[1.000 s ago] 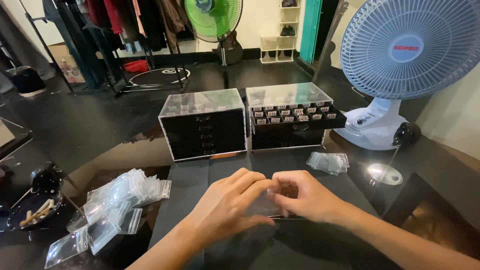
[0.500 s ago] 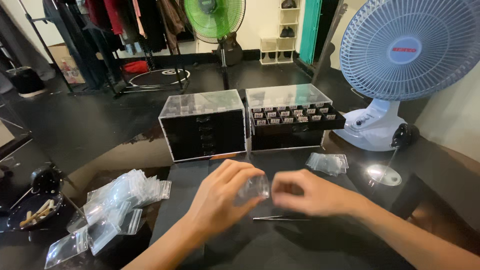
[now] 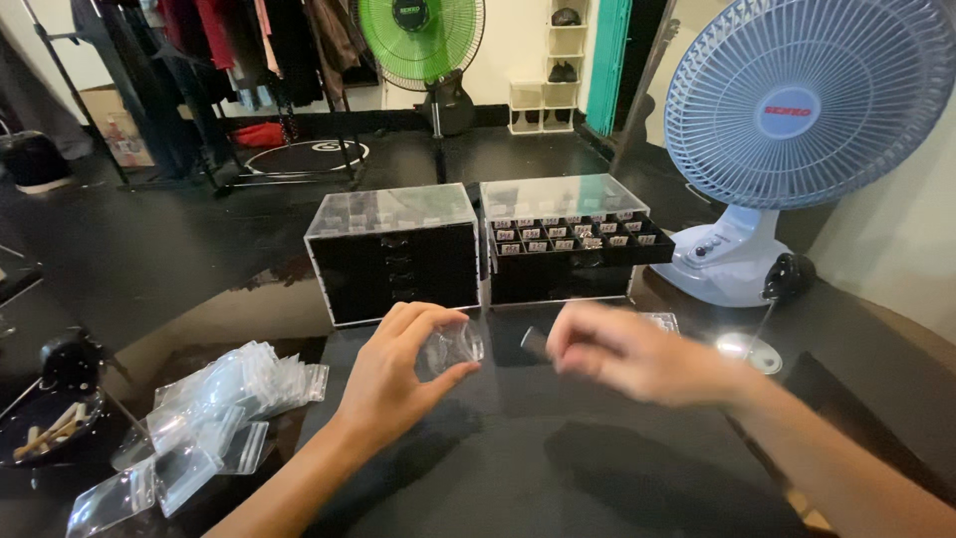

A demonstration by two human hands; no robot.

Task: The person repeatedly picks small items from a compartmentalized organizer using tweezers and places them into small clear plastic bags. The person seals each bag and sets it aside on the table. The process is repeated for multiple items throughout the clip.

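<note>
Where the dark table (image 3: 558, 468) meets its left edge, a round black dish (image 3: 45, 418) with a few pale sticks sits beside a loose pile of clear zip bags (image 3: 214, 413). Right of the pile, the left hand (image 3: 393, 384) is raised over the table, thumb and forefinger clamped on a small clear bag (image 3: 453, 347), the other fingers curled loosely above it. Behind it stands a black drawer box (image 3: 393, 254) with a clear top, all drawers shut. Just beside that box stands a second box (image 3: 558, 234), its top drawer pulled out to show rows of small compartments. In front of this one, the right hand (image 3: 637, 354) is blurred; its fingers seem drawn together on a small dark piece (image 3: 535, 344) near the clear bag, but apart from it, though the grip itself cannot be made out. Farther right, a white and blue fan (image 3: 797, 110) stands on the table's corner, a small clear disc (image 3: 742, 349) lying by its base.
</note>
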